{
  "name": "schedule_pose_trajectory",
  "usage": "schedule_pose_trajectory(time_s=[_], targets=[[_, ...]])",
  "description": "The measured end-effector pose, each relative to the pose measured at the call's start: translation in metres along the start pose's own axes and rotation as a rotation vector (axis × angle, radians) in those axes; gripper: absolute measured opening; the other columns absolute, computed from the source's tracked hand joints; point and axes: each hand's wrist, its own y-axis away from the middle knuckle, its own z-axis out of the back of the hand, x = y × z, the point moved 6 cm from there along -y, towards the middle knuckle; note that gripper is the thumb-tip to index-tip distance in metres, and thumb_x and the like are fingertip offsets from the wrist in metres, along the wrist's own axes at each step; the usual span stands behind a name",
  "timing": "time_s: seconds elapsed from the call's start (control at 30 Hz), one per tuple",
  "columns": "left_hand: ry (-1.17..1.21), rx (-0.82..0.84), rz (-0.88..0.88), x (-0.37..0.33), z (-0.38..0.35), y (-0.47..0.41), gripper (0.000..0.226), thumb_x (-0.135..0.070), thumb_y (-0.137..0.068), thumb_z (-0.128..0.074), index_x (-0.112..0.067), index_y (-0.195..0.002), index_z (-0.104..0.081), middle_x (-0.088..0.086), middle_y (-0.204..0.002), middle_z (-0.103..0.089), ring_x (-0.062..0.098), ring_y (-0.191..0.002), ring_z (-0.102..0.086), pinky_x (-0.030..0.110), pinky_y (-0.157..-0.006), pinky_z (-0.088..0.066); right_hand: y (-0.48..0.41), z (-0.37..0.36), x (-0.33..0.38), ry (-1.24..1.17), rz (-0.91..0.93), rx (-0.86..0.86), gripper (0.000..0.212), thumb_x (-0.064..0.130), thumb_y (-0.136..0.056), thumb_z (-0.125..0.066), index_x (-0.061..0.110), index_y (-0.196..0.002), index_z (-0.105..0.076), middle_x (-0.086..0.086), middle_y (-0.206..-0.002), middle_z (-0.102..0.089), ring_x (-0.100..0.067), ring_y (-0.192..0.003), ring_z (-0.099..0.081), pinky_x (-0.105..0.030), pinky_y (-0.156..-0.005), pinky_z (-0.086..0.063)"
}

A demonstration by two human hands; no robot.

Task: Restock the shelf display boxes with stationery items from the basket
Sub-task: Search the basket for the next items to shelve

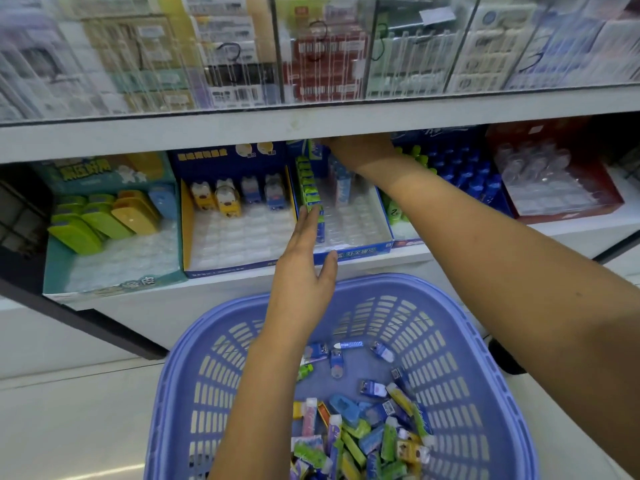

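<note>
- The left hand [304,271] is held flat and open, its fingertips pressed against the front of a row of green erasers [309,183] standing in a blue display box [360,251] on the shelf [242,133].
- The right hand [360,148] is reached deep into the same box; its fingers are hidden, so its grip cannot be told.
- More loose erasers [367,434] are left in the purple basket [194,393] below.

Bright, even light is cast from above; the upper shelf [311,46] is blurred, and edges are bent by wide-angle distortion.
</note>
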Motion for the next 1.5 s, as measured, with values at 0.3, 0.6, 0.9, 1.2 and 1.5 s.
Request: schedule_pose_trajectory(time_s=[0.3, 0.6, 0.9, 1.2, 1.5], targets=[[0.017, 0.006, -0.007, 0.002, 0.001, -0.001, 0.066, -0.02, -0.095, -0.053, -0.032, -0.149, -0.018, -0.012, -0.158, -0.015, -0.002, -0.139, -0.016, -0.015, -0.087, -0.015, -0.005, -0.012, -0.003, 0.188, 0.083, 0.087, 0.03, 0.029, -0.096, -0.049, 0.007, -0.114, -0.058, -0.014, -0.116, -0.061, -0.028, -0.106, -0.055, -0.029, -0.084, -0.042], [0.03, -0.009, -0.03, 0.006, 0.001, -0.003, 0.064, -0.019, -0.095, -0.054, -0.029, -0.149, -0.023, -0.01, -0.157, -0.019, -0.009, -0.133, -0.019, -0.015, -0.085, -0.014, -0.012, -0.018, -0.006, 0.242, 0.084, 0.182, 0.019, 0.015, -0.087, -0.06, 0.007, -0.102, -0.067, -0.008, -0.112, -0.065, -0.024, -0.103, -0.058, -0.032, -0.088, -0.046], [0.074, -0.359, -0.162, -0.003, 0.021, 0.02, 0.025, -0.022, -0.093, -0.055, -0.018, -0.116, -0.062, -0.009, -0.125, -0.052, -0.002, -0.113, -0.05, 0.008, -0.087, -0.043, 0.034, -0.004, 0.011, 0.318, 0.114, 0.091, 0.041, 0.025, -0.087, -0.063, 0.013, -0.126, -0.055, -0.009, -0.125, -0.058, -0.025, -0.114, -0.054, -0.028, -0.091, -0.042], [-0.137, 0.288, 0.368, 0.114, -0.084, 0.07, 0.016, -0.013, -0.09, -0.057, -0.002, -0.088, -0.068, 0.018, -0.086, -0.07, 0.029, -0.085, -0.066, 0.033, -0.072, -0.045, 0.228, -0.098, -0.102, 0.331, -0.248, 0.811, 0.028, 0.028, -0.085, -0.066, 0.01, -0.106, -0.067, -0.006, -0.111, -0.066, -0.02, -0.103, -0.061, -0.03, -0.087, -0.048], [-0.378, 0.39, 0.745, 0.194, -0.141, 0.108, 0.031, -0.026, -0.087, -0.06, -0.002, -0.105, -0.068, 0.018, -0.11, -0.068, 0.03, -0.108, -0.061, 0.035, -0.089, -0.046, 0.276, -0.194, -0.194, 0.513, -0.39, 0.901, 0.03, 0.015, -0.091, -0.052, 0.006, -0.12, -0.055, -0.016, -0.122, -0.058, -0.032, -0.112, -0.057, -0.04, -0.091, -0.047]])
